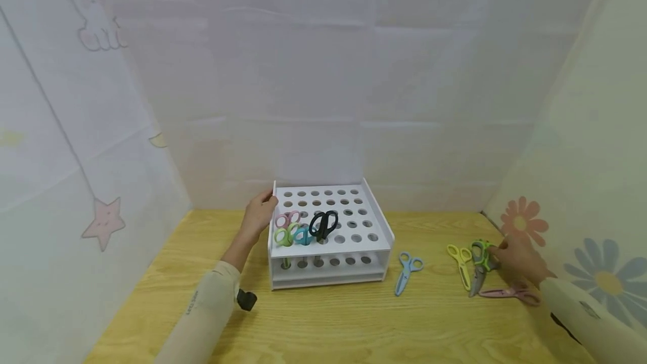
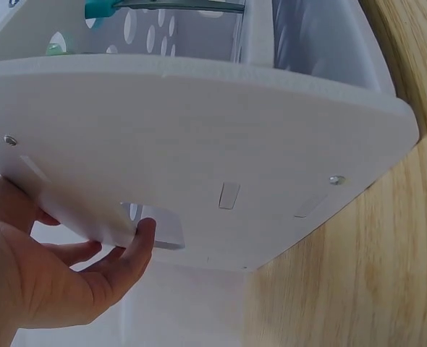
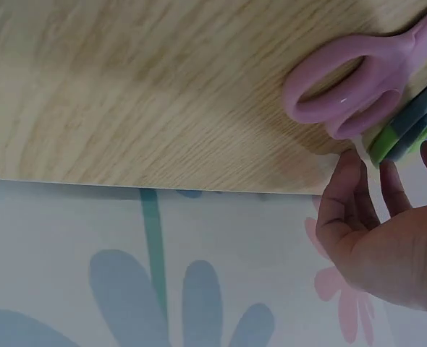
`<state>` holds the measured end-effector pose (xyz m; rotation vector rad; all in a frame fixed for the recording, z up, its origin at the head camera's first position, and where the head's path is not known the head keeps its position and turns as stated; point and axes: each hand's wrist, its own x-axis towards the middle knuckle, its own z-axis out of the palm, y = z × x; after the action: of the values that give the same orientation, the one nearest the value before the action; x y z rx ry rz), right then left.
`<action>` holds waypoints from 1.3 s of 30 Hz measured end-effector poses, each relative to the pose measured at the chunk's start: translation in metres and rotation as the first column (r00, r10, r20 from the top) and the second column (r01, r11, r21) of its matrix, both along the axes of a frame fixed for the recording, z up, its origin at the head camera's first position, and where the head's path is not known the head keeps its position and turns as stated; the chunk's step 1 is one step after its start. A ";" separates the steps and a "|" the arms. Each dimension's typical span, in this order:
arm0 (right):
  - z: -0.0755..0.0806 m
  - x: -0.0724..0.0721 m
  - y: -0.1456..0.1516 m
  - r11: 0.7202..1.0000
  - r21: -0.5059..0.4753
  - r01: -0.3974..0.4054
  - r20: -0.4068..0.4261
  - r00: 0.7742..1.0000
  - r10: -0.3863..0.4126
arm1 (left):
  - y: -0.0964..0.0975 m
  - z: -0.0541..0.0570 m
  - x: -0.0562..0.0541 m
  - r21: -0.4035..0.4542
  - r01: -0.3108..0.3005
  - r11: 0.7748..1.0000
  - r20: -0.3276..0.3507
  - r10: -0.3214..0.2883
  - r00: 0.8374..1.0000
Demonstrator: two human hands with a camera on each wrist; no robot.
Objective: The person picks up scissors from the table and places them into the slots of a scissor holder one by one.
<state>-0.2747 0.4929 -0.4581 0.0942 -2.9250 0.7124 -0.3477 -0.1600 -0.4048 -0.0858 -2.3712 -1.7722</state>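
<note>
My left hand (image 1: pixel 259 215) grips the left side panel of a white rack (image 1: pixel 333 248), its fingers at a cutout in the panel (image 2: pixel 199 137). Pink scissors (image 1: pixel 288 218), light green scissors (image 1: pixel 283 236), teal scissors (image 1: pixel 303 235) and black scissors (image 1: pixel 323 224) stand in holes at the rack's front left, handles up. At the far right, my right hand (image 1: pixel 518 254) has its fingertips at the handle of green-and-grey scissors (image 1: pixel 482 254); I cannot tell whether they pinch it. Purple-pink scissors (image 3: pixel 344 87) lie on the table beside this hand.
Yellow scissors (image 1: pixel 461 263) lie just left of the green-and-grey pair. Light blue scissors (image 1: pixel 406 273) lie on the wooden table (image 1: pixel 343 324) right of the rack. A pale cloth (image 1: pixel 323 100) hangs behind, and a flower-printed cloth (image 1: pixel 581 173) stands close on the right.
</note>
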 end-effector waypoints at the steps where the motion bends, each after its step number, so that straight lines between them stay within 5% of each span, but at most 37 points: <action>1: 0.000 0.001 0.000 1.000 -0.002 0.015 0.016 1.000 -0.015 | 0.000 0.000 0.000 0.000 0.002 1.000 0.002 -0.002 1.000; 16: -0.002 -0.009 -0.012 0.988 0.064 0.139 0.132 0.980 -0.146 | 0.003 -0.002 -0.005 0.004 0.002 1.000 0.004 -0.002 1.000; 35: -0.002 -0.016 -0.025 0.980 -0.104 0.168 0.090 0.983 -0.159 | 0.002 -0.001 -0.004 -0.015 0.023 1.000 0.007 -0.023 1.000; 39: 0.005 -0.022 -0.029 0.983 -0.101 0.151 0.029 0.989 -0.148 | 0.001 0.000 -0.004 -0.029 0.018 0.999 0.014 -0.018 1.000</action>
<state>-0.2972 0.4639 -0.4536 -0.1426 -2.8701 0.8426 -0.3514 -0.1594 -0.4051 -0.1001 -2.4136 -1.7517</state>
